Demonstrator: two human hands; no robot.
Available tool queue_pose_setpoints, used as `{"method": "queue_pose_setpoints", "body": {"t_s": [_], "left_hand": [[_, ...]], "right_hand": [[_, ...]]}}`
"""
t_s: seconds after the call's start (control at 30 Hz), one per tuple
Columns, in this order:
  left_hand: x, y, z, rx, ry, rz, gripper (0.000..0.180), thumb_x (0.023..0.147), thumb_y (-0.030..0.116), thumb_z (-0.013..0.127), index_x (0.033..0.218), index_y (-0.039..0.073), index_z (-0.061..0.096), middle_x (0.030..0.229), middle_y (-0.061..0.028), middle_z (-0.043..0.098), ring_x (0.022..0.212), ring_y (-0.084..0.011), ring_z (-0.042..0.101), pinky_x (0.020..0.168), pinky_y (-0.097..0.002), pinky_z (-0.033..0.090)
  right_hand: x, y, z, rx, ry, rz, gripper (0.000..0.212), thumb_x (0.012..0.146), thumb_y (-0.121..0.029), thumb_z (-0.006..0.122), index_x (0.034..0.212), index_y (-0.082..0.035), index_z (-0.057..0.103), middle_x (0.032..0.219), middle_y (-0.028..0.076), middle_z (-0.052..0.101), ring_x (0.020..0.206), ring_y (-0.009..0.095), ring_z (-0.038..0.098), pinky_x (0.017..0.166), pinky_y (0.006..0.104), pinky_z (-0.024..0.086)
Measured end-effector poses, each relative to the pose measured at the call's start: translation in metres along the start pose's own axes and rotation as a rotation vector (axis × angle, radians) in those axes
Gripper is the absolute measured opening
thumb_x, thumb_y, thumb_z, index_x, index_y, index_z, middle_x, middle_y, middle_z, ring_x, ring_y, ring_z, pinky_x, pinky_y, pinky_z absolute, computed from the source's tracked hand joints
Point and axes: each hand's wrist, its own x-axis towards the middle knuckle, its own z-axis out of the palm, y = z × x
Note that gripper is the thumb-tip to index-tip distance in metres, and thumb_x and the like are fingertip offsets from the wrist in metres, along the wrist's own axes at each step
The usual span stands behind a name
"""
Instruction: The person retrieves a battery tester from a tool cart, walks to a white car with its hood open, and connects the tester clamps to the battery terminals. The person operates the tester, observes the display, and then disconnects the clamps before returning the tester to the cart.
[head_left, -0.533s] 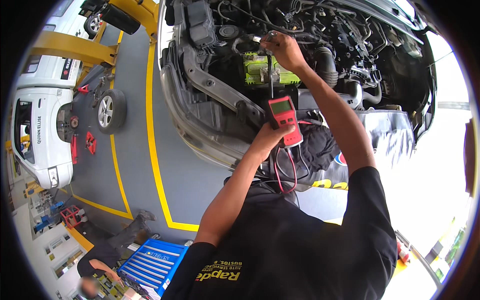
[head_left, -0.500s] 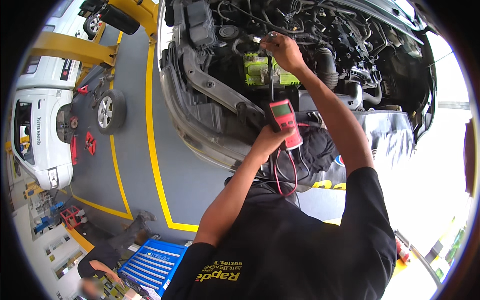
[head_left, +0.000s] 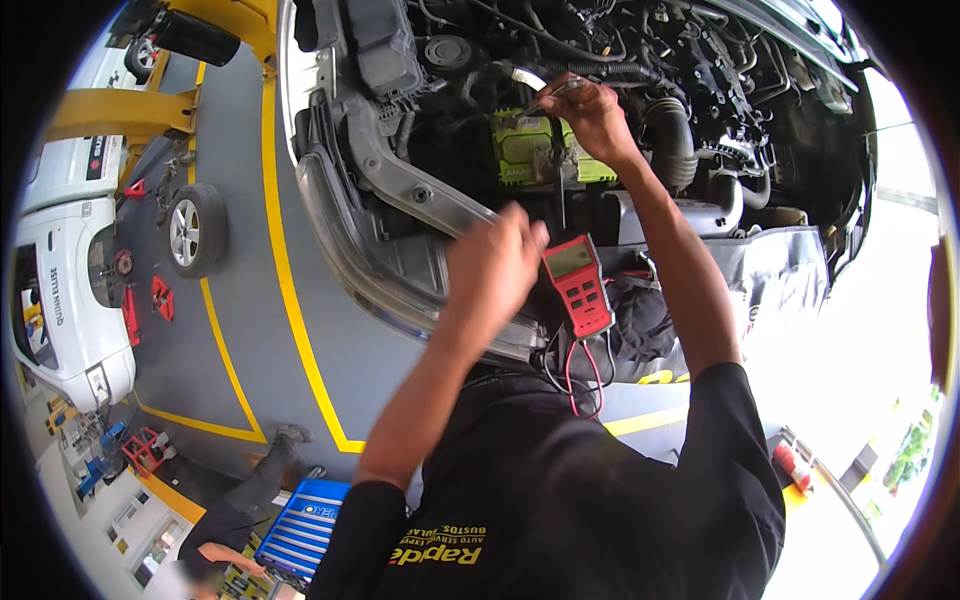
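Over the open engine bay, the left hand (head_left: 495, 265) grips the red meter (head_left: 578, 285), fingers closed round its left edge; its long axis runs up-down in the view, screen end toward the engine, leads trailing below. Farther in, the right hand (head_left: 592, 112) pinches a probe (head_left: 548, 98) at the green battery (head_left: 535, 150), tip pointing left; the meter lies nearer the left hand

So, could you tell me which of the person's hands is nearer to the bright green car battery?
Right. The right hand sits at the green battery's upper right edge; the left hand holds the red meter below it.
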Motion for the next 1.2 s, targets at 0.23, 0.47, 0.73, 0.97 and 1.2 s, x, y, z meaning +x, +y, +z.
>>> {"method": "queue_pose_setpoints", "body": {"t_s": [0.23, 0.47, 0.73, 0.97, 1.2], "left_hand": [[0.177, -0.097, -0.033, 0.306, 0.158, 0.601, 0.037, 0.090, 0.023, 0.085, 0.124, 0.011, 0.077, 0.119, -0.0061, 0.076, 0.115, -0.0332, 0.069, 0.102, -0.0480, 0.053], [0.191, -0.099, -0.021, 0.148, 0.127, 0.494, 0.037, 0.089, 0.034, 0.087, 0.122, 0.018, 0.079, 0.113, -0.0005, 0.079, 0.113, -0.0280, 0.071, 0.104, -0.0484, 0.050], [0.196, -0.082, -0.021, 0.346, 0.119, 0.576, 0.032, 0.092, 0.035, 0.084, 0.123, 0.028, 0.078, 0.116, 0.0088, 0.077, 0.122, -0.0212, 0.065, 0.117, -0.0508, 0.033], [0.191, -0.079, -0.024, 0.406, 0.119, 0.571, 0.032, 0.090, 0.033, 0.086, 0.121, 0.026, 0.081, 0.118, 0.0080, 0.077, 0.124, -0.0212, 0.063, 0.117, -0.0533, 0.032], [0.197, -0.094, -0.013, 0.443, 0.217, 0.583, 0.039, 0.090, 0.043, 0.085, 0.124, 0.026, 0.081, 0.125, 0.0087, 0.077, 0.128, -0.0212, 0.060, 0.117, -0.0528, 0.032]], "right_hand": [[0.013, -0.046, 0.023, -0.437, -0.039, -0.147, 0.021, 0.101, -0.027, 0.074, 0.111, -0.009, 0.077, 0.098, 0.014, 0.078, 0.098, 0.034, 0.076, 0.088, 0.0475, 0.058], [0.044, -0.059, 0.055, -0.659, 0.005, -0.194, 0.022, 0.092, -0.025, 0.078, 0.111, -0.013, 0.074, 0.094, 0.015, 0.079, 0.095, 0.039, 0.077, 0.082, 0.0515, 0.060], [0.003, -0.016, 0.020, -0.208, 0.131, 0.025, 0.016, 0.101, -0.021, 0.078, 0.109, -0.008, 0.082, 0.098, 0.008, 0.083, 0.092, 0.019, 0.077, 0.086, 0.0358, 0.057], [-0.005, -0.011, 0.018, -0.058, 0.080, 0.035, 0.014, 0.102, -0.018, 0.076, 0.109, -0.006, 0.080, 0.098, 0.007, 0.081, 0.090, 0.016, 0.074, 0.086, 0.0325, 0.056], [0.031, -0.032, 0.036, -0.545, 0.021, -0.181, 0.024, 0.095, -0.029, 0.077, 0.106, -0.008, 0.080, 0.099, 0.017, 0.079, 0.097, 0.042, 0.075, 0.091, 0.0504, 0.057]]}}
